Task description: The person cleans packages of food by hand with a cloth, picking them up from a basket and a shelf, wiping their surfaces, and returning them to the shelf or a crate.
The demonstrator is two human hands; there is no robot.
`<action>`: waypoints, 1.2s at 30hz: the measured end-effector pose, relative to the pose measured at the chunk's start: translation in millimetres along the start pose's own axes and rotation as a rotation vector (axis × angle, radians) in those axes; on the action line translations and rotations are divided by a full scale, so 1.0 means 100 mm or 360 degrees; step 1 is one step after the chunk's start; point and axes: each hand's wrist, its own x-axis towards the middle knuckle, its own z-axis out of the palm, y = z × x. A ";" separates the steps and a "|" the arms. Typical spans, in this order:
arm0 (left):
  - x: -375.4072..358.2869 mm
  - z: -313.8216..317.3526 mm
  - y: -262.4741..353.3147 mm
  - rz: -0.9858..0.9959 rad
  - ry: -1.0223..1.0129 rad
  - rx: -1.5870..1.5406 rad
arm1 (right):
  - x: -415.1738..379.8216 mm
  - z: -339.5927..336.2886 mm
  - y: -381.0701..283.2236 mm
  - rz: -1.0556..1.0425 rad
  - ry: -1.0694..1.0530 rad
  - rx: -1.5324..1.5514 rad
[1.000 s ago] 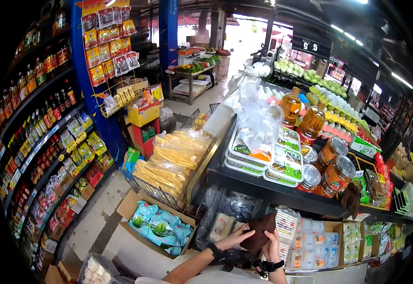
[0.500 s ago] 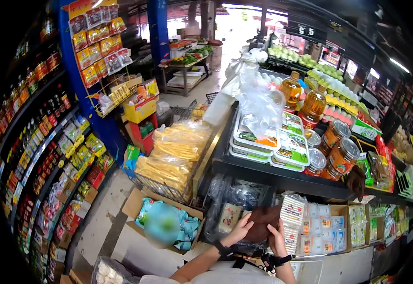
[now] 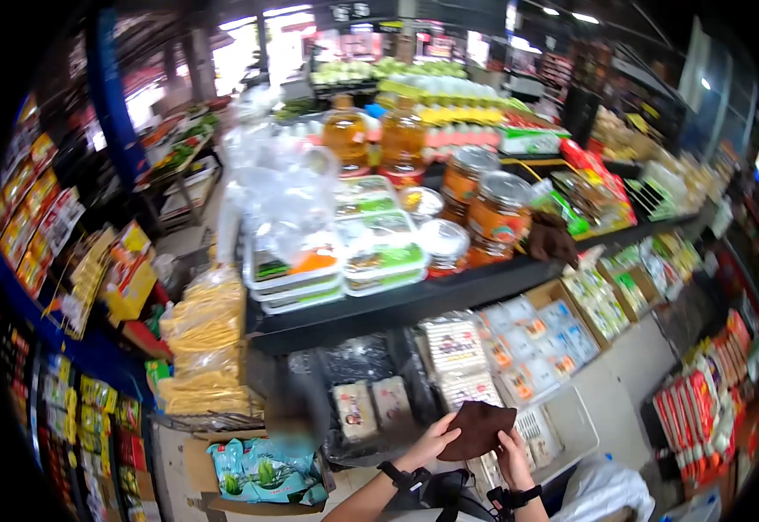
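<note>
A dark brown cloth (image 3: 477, 431) is stretched between my two hands, low in the view. My left hand (image 3: 434, 438) pinches its left edge, and my right hand (image 3: 511, 454) grips the right edge. Behind the cloth stand stacked white packs (image 3: 458, 348) and a white plastic crate (image 3: 575, 422). To the left, a black-lined bin (image 3: 357, 361) holds two pale packages (image 3: 355, 411). A second dark brown cloth (image 3: 551, 237) hangs over the front edge of the black counter above.
The black counter (image 3: 310, 320) carries sealed trays (image 3: 381, 248), lidded jars (image 3: 499, 213) and oil bottles (image 3: 344, 137). A cardboard box (image 3: 197, 470) of teal packs sits at lower left, below bagged yellow sticks (image 3: 210, 335). Red packages (image 3: 688, 426) are stacked at right.
My view has swung right, so the counter goods now appear farther left. Both hands still hold the brown cloth, now flatter and in front of the white crate.
</note>
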 end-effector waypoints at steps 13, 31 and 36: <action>0.84 1.52 -1.20 -0.0639 -0.0378 0.0349 | -0.83 -1.52 -0.34 -0.0274 0.0466 0.0323; 1.18 2.99 -2.10 -0.0954 -0.0878 0.0253 | -1.32 -2.62 -0.52 -0.0462 0.1173 0.0265; 1.40 3.01 -2.08 -0.1149 -0.1048 0.0254 | -1.19 -2.53 -0.49 -0.0390 0.1372 0.0610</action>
